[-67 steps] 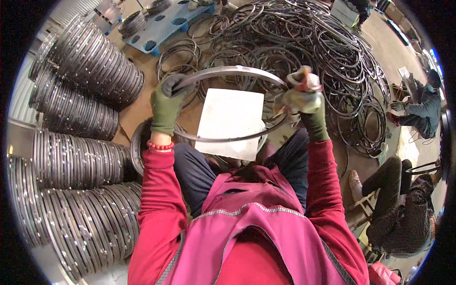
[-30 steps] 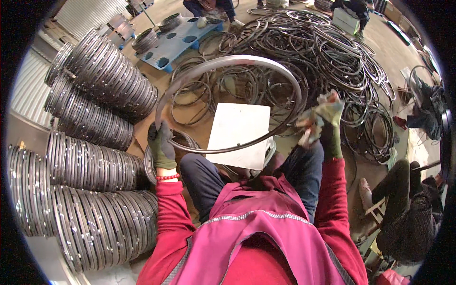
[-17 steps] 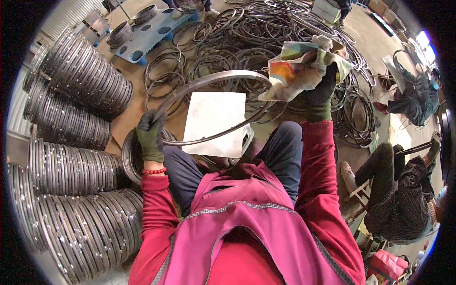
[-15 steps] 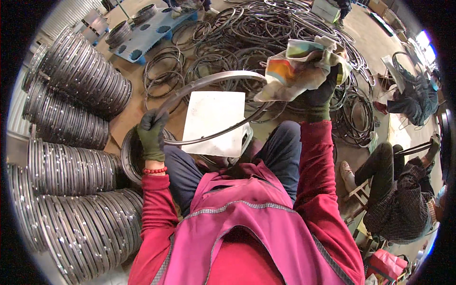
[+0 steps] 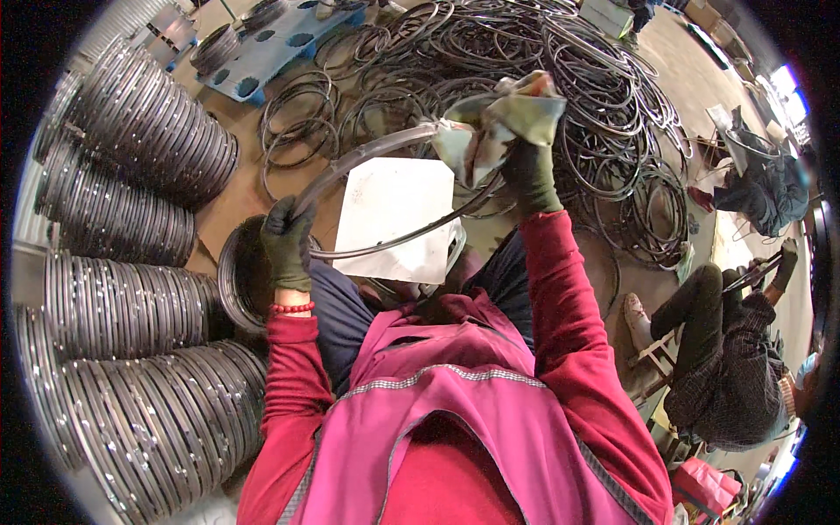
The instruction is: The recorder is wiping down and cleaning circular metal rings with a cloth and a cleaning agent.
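A silvery-grey metal wheel rim (image 5: 372,150) is held up in front of me over a white board (image 5: 394,206). My left hand (image 5: 287,241), in a dark green glove with a red bead bracelet at the wrist, is closed round the rim's left side. In a matching glove, my right hand (image 5: 532,175) grips a crumpled, multicoloured cloth (image 5: 479,144). The cloth is bunched over the far right part of the rim and hides that stretch of it. Beneath my left hand, a short stack of rims (image 5: 234,276) stands beside my knee.
Tall stacks of rims (image 5: 131,306) line my left side. A large tangled heap of rims (image 5: 604,105) covers the floor ahead. Beyond, rims lie on a blue pallet (image 5: 271,57). To my right sits a co-worker (image 5: 731,367), with another person (image 5: 761,192) farther off.
My right hand has moved left with the cloth along the rim's far side. My left hand has kept its grip and shifted slightly right.
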`<action>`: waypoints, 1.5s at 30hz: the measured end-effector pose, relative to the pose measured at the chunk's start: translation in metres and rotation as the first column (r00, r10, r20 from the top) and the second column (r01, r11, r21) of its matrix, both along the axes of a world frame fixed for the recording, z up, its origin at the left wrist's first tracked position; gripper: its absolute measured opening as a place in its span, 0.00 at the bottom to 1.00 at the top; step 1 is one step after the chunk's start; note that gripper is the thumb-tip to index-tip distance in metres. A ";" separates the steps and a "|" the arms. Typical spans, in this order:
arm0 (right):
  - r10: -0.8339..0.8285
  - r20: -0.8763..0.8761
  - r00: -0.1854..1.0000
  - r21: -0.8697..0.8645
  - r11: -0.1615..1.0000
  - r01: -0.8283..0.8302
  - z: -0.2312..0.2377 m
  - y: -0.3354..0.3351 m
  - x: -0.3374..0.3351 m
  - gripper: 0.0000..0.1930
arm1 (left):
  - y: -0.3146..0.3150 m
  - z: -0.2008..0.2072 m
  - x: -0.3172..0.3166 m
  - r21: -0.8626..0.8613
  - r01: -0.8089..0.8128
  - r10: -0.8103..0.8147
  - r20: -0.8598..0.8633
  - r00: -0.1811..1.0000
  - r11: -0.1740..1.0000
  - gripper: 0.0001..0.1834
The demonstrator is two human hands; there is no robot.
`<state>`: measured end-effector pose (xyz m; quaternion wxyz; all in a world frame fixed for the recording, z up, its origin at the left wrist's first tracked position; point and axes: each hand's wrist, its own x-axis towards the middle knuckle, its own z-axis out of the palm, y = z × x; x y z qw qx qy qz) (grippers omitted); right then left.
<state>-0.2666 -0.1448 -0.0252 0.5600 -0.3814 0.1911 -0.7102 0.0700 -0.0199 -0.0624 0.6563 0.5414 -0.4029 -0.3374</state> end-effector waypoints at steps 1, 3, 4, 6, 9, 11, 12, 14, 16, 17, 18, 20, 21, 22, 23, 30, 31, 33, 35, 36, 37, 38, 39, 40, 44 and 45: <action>0.044 -0.131 0.990 -0.035 0.998 -0.049 -0.019 -0.006 -0.005 0.23 | 0.000 -0.002 0.001 -0.029 0.017 -0.017 -0.016 1.000 0.999 0.14; 0.024 -0.222 0.975 0.003 1.000 -0.024 -0.016 -0.004 -0.002 0.23 | 0.001 -0.002 0.000 -0.053 0.032 -0.034 -0.034 0.999 0.998 0.14; 0.073 -0.283 0.956 0.006 0.997 -0.074 -0.002 0.005 -0.001 0.22 | 0.001 0.001 -0.002 -0.086 0.046 -0.042 0.046 0.998 0.995 0.14; 0.173 -0.300 0.938 0.046 0.985 -0.167 -0.005 -0.005 -0.005 0.20 | 0.000 -0.001 0.000 -0.115 0.061 -0.046 0.125 0.991 0.991 0.14; 0.390 -0.156 0.907 0.145 0.918 -0.370 -0.001 0.001 -0.014 0.20 | 0.000 -0.006 0.005 -0.151 0.075 -0.068 0.051 0.996 0.986 0.13; 0.449 -0.260 0.855 0.316 0.876 -0.364 0.017 0.014 -0.017 0.21 | 0.001 -0.004 0.006 -0.041 0.005 0.003 0.191 0.982 0.999 0.13; 0.529 -0.269 0.805 0.335 0.835 -0.436 0.023 0.019 -0.020 0.24 | 0.001 -0.005 0.008 -0.038 0.001 0.006 0.191 0.982 0.999 0.13; 0.254 -0.796 0.550 0.024 0.921 -0.389 0.025 0.024 -0.019 0.49 | 0.000 -0.007 0.016 0.005 -0.008 0.007 0.269 0.963 1.000 0.12; 0.324 -0.785 0.528 0.081 0.899 -0.431 0.036 0.028 -0.008 0.46 | 0.000 -0.010 0.014 -0.097 0.034 -0.016 0.177 0.984 0.995 0.12; 0.277 -0.827 0.490 0.047 0.901 -0.431 0.034 0.022 -0.003 0.44 | 0.000 -0.010 0.013 -0.205 0.066 -0.049 0.086 0.995 0.977 0.11; 0.029 -0.950 0.312 -0.073 0.948 -0.309 0.033 0.016 0.002 0.38 | -0.001 -0.007 0.012 -0.202 0.067 -0.050 0.088 0.995 0.977 0.11; -0.196 -0.966 0.170 -0.215 0.971 -0.104 0.026 0.019 0.014 0.34 | -0.002 0.003 0.011 -0.111 0.069 0.013 0.606 0.795 0.991 0.12; -0.247 -0.957 0.154 -0.259 0.964 -0.065 0.020 0.017 0.019 0.33 | -0.004 0.001 0.009 -0.090 0.105 -0.100 0.061 0.993 0.990 0.14; -0.253 -0.953 0.167 -0.267 0.961 -0.071 0.014 0.014 0.020 0.33 | -0.002 0.003 0.012 -0.091 0.095 -0.089 0.068 0.994 0.991 0.14; -0.225 -0.942 0.251 -0.254 0.963 -0.092 0.009 0.013 0.019 0.26 | 0.000 0.004 0.016 -0.058 0.108 -0.097 0.159 0.982 0.993 0.15; -0.136 -0.861 0.491 -0.207 0.974 -0.095 0.007 0.028 0.015 0.19 | -0.017 0.083 -0.025 0.068 0.371 -0.311 0.694 0.650 0.926 0.29; -0.058 -0.835 0.548 -0.153 0.980 -0.129 0.011 0.029 0.019 0.20 | -0.025 0.080 -0.032 0.024 0.381 -0.304 0.648 0.698 0.924 0.25; -0.264 -0.923 0.280 -0.303 0.947 -0.106 0.032 0.035 0.023 0.25 | -0.028 0.086 -0.046 0.266 0.144 -0.302 0.804 0.512 0.953 0.20; -0.492 -0.860 -0.134 -0.464 0.864 -0.196 0.051 0.043 0.034 0.35 | -0.035 0.083 -0.060 0.145 0.185 -0.223 0.819 0.529 0.972 0.16; -0.482 -0.854 -0.196 -0.441 0.871 -0.216 0.059 0.050 0.047 0.34 | -0.037 0.085 -0.069 0.154 0.151 -0.206 0.877 0.434 0.976 0.15; -0.557 -0.799 -0.226 -0.495 0.823 -0.279 0.065 0.057 0.058 0.29 | -0.037 0.086 -0.075 0.158 0.115 -0.188 0.924 0.334 0.981 0.14; -0.573 -0.780 -0.252 -0.504 0.813 -0.290 0.069 0.063 0.070 0.23 | -0.040 0.083 -0.078 0.095 0.206 -0.151 0.951 0.272 0.974 0.13; -0.605 -0.747 -0.278 -0.540 0.794 -0.278 0.072 0.067 0.076 0.17 | -0.044 0.082 -0.079 0.086 0.219 -0.144 0.955 0.261 0.972 0.13; -0.601 -0.756 -0.258 -0.542 0.796 -0.269 0.072 0.065 0.078 0.16 | -0.047 0.080 -0.078 0.077 0.231 -0.136 0.958 0.251 0.970 0.13; -0.592 -0.804 -0.056 -0.573 0.797 -0.194 0.054 0.049 0.051 0.18 | -0.039 0.089 -0.073 0.065 0.198 -0.140 0.910 0.391 0.978 0.13; -0.537 -0.843 -0.001 -0.531 0.835 -0.145 0.044 0.044 0.034 0.20 | -0.033 0.090 -0.065 0.121 0.203 -0.199 0.883 0.425 0.972 0.14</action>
